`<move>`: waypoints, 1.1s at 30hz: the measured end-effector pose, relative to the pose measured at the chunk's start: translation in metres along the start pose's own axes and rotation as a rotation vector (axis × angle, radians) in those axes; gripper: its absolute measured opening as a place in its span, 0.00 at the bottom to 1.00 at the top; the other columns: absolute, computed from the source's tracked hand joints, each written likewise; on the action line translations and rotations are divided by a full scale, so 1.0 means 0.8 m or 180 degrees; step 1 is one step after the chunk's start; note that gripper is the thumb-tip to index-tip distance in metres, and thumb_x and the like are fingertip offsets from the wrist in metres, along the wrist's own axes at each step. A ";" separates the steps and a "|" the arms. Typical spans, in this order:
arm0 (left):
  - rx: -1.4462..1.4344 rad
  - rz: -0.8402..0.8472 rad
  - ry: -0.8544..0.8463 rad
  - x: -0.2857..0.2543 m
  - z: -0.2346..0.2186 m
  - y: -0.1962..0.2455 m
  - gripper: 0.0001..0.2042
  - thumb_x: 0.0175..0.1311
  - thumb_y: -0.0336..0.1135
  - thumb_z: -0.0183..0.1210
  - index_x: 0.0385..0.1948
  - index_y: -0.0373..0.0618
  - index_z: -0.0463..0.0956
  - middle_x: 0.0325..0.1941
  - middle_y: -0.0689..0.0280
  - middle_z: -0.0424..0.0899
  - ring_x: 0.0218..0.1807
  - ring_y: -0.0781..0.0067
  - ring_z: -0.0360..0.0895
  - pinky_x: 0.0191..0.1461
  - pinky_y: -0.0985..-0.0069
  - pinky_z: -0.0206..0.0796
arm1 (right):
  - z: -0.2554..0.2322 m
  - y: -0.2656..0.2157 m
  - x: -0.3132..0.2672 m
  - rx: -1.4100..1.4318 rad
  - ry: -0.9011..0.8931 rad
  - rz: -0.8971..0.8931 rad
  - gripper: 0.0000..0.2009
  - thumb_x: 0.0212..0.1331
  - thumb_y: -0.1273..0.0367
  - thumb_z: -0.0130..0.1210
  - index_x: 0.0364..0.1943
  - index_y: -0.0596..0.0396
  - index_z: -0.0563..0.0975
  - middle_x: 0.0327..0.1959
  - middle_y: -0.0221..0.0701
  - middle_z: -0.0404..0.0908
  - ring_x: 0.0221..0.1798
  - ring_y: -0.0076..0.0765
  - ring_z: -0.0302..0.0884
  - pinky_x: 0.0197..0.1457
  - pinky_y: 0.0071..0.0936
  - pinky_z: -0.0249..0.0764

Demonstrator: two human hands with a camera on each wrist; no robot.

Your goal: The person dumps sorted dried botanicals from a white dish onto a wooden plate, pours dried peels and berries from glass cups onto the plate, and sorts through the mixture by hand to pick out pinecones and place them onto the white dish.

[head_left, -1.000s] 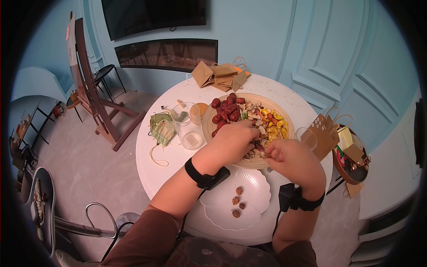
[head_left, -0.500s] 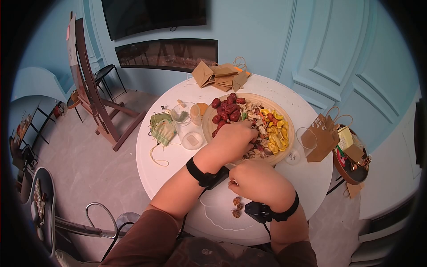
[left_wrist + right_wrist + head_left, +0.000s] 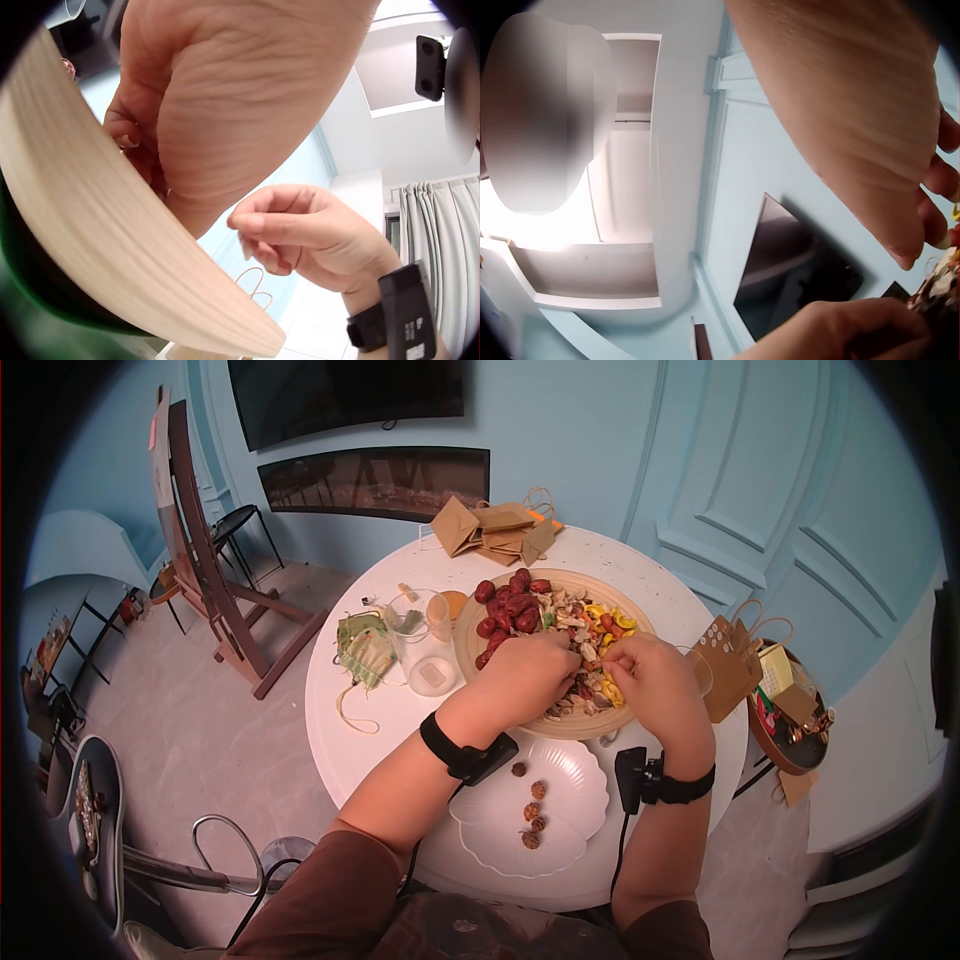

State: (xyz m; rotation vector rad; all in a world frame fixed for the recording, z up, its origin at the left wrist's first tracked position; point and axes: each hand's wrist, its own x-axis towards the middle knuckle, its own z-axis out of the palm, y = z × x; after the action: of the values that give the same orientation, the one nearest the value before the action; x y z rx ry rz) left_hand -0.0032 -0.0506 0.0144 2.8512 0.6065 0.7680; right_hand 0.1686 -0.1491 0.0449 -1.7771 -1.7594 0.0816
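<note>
A round wooden plate [image 3: 480, 682] holds dried red dates [image 3: 515, 608], pale dried flakes [image 3: 560, 705] and yellow curled pieces [image 3: 610, 690]. My left hand [image 3: 525, 675] rests over its front, fingers down among the flakes; their tips are hidden, so I cannot tell what they hold. Above the yellow pieces at the plate's right side is my right hand [image 3: 655, 680], fingers loosely bent, thumb near the index finger in the left wrist view, nothing visible between them. A white scalloped dish [image 3: 490, 830] in front carries several small brown cone-like pieces [image 3: 530, 812].
Clear cups [image 3: 432, 676] and a green drawstring pouch [image 3: 366, 652] stand left of the plate. Another clear cup [image 3: 700, 670] and a paper bag [image 3: 730, 670] are on the right. Folded paper bags [image 3: 500, 528] lie at the table's back.
My right hand went from the plate to over the white dish, then back to the plate's right side. One more brown piece now lies on the dish. My left hand has stayed in place.
</note>
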 end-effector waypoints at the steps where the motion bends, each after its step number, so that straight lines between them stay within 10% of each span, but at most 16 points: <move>1: -0.0001 0.0003 -0.0002 0.001 0.001 0.000 0.04 0.56 0.32 0.62 0.31 0.45 0.82 0.32 0.62 0.77 0.39 0.57 0.80 0.40 0.63 0.73 | 0.006 0.010 0.004 -0.0129 0.0133 -0.0005 0.03 0.55 0.72 0.59 0.31 0.56 0.80 0.33 0.38 0.81 0.37 0.46 0.80 0.41 0.38 0.75; 33: -0.0320 -0.0077 0.0047 0.000 -0.009 -0.001 0.04 0.60 0.32 0.59 0.32 0.42 0.80 0.35 0.61 0.78 0.39 0.55 0.80 0.42 0.64 0.72 | 0.005 0.009 0.008 0.0129 0.0190 0.0089 0.06 0.53 0.71 0.60 0.35 0.56 0.80 0.33 0.34 0.79 0.34 0.40 0.79 0.40 0.33 0.75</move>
State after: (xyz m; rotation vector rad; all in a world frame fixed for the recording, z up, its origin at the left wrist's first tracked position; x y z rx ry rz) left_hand -0.0076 -0.0499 0.0205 2.7444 0.5859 0.7930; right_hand 0.1734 -0.1413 0.0406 -1.7575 -1.6797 0.0746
